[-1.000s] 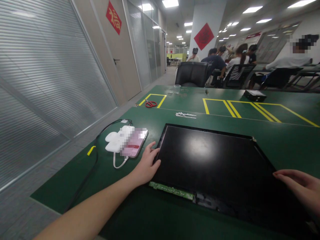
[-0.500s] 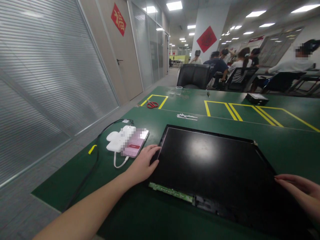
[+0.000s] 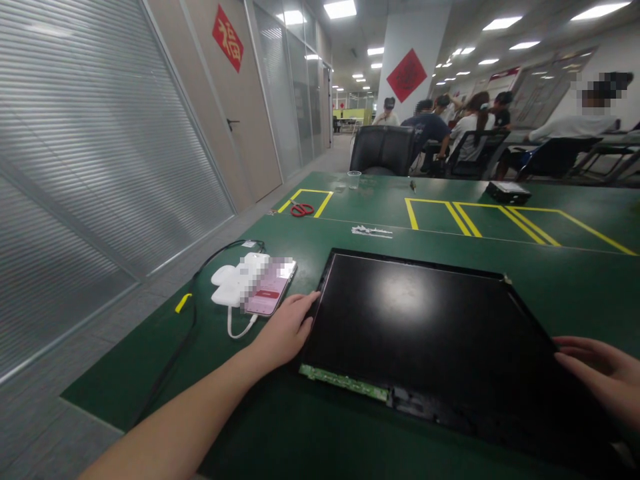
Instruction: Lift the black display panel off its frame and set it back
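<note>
A black LCD display panel [image 3: 410,340] lies face up on the green table [image 3: 270,433]. A narrow green circuit board [image 3: 345,384] runs along its near edge. My left hand [image 3: 286,330] grips the panel's left edge, fingertips against the frame and thumb close beside it. At the opposite edge, my right hand [image 3: 597,370] has its thumb and fingers closed on the rim; its fingertips are partly hidden. Just left of my left hand, a phone [image 3: 273,290] rests against a white charging device [image 3: 233,283] with a short white cable.
Red scissors [image 3: 302,210] and thin light-coloured scraps [image 3: 371,231] lie beyond the panel. Farther back stand a clear plastic cup [image 3: 354,179] and a black box [image 3: 507,193]. A black cable [image 3: 193,327] crosses the table's left side. Several people sit behind an office chair [image 3: 383,148].
My left thumb has drawn back from over the panel to its left edge. My right hand's fingers have closed further around the right rim. The view has shifted slightly.
</note>
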A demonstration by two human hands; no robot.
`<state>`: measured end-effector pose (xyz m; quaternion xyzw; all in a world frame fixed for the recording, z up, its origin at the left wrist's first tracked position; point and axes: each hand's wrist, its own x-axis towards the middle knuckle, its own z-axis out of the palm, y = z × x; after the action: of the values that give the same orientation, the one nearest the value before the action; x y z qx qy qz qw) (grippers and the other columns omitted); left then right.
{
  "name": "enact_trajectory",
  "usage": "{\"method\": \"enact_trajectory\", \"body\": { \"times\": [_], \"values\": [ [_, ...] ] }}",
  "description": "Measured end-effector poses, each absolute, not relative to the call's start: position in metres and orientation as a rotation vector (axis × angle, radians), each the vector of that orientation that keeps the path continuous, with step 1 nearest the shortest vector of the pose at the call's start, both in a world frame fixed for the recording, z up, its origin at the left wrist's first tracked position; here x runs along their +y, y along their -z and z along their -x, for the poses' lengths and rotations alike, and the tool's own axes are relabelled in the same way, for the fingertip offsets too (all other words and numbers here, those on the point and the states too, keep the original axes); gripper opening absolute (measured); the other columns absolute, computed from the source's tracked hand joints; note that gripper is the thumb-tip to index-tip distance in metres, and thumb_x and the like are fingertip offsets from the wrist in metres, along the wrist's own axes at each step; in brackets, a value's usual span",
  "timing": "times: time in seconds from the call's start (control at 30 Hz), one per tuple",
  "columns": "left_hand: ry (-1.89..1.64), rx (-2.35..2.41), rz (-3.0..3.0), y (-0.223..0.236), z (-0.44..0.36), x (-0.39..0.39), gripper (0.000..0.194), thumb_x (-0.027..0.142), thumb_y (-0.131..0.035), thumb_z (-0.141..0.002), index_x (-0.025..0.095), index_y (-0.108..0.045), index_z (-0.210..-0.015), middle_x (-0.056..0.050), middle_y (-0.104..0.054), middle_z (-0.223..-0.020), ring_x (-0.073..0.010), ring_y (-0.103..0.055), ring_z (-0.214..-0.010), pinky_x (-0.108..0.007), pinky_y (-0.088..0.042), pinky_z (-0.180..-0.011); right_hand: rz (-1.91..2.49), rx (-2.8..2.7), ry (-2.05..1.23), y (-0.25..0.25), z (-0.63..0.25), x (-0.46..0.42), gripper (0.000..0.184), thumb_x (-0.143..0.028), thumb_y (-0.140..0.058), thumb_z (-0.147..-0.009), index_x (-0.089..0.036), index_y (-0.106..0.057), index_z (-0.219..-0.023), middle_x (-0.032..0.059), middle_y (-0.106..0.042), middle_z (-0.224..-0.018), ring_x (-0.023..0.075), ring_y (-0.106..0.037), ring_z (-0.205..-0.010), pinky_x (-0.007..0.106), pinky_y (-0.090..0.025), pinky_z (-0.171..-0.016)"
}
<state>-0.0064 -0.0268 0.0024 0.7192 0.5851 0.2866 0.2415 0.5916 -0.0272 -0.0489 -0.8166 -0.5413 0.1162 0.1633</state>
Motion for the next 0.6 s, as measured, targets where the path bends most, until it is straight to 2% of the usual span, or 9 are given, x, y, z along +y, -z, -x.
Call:
{"method": "enact_trajectory", "body": {
  "times": [0.03, 0.13, 0.23, 0.4, 0.6],
  "values": [
    [-0.783, 1.59, -1.967, -0.001, 0.007, -0.026, 0.057, 0.023, -0.059, -0.088, 0.018, -0.068, -0.145, -0.018, -0.07, -0.139, -0.0385, -0.063, -0.133, -0.055, -0.047, -0.119, 2.371, -1.44, -0.442, 0.04, -0.581, -0.028, 0.053, -0.073, -0.058, -0.071, -0.033, -0.078, -0.099, 0.0047, -0.083, -0.095, 0.0332, -0.078, -0.079, 0.045, -0.061, -0.066],
    [-0.837, 1.539, -1.964, 0.004, 0.008, -0.024, 0.055, 0.02, -0.057, -0.088, 0.022, -0.07, -0.142, -0.015, -0.071, -0.139, -0.0359, -0.064, -0.133, -0.053, -0.047, -0.12, 2.422, -1.327, -0.48, 0.02, -0.558, -0.032, 0.052, -0.069, -0.061, -0.065, -0.032, -0.078, -0.097, 0.0065, -0.083, -0.094, 0.0365, -0.077, -0.079, 0.049, -0.058, -0.068],
    [-0.869, 1.531, -1.951, 0.009, 0.01, -0.022, 0.053, 0.017, -0.055, -0.088, 0.025, -0.072, -0.138, -0.012, -0.071, -0.139, -0.0335, -0.064, -0.133, -0.053, -0.047, -0.121, 2.41, -1.318, -0.45, 0.012, -0.548, -0.033, 0.043, -0.064, -0.06, -0.064, -0.034, -0.077, -0.09, 0.0054, -0.082, -0.088, 0.037, -0.076, -0.077, 0.05, -0.056, -0.066],
    [-0.81, 1.524, -1.904, 0.002, 0.009, -0.023, 0.053, 0.016, -0.051, -0.09, 0.021, -0.07, -0.139, -0.013, -0.07, -0.144, -0.034, -0.064, -0.135, -0.056, -0.047, -0.119, 2.43, -1.301, -0.437, 0.009, -0.544, -0.031, 0.038, -0.055, -0.058, -0.061, -0.033, -0.076, -0.087, 0.0034, -0.082, -0.086, 0.0345, -0.075, -0.074, 0.047, -0.055, -0.064],
    [-1.079, 1.356, -1.447, -0.011, -0.004, -0.028, 0.05, 0.027, -0.062, -0.089, 0.02, -0.069, -0.138, -0.011, -0.074, -0.139, -0.0332, -0.07, -0.126, -0.05, -0.055, -0.111, 2.402, -1.303, -0.442, 0.013, -0.547, -0.031, 0.034, -0.054, -0.059, -0.064, -0.033, -0.076, -0.085, 0.0045, -0.081, -0.083, 0.0347, -0.075, -0.073, 0.046, -0.055, -0.061]
  ]
}}
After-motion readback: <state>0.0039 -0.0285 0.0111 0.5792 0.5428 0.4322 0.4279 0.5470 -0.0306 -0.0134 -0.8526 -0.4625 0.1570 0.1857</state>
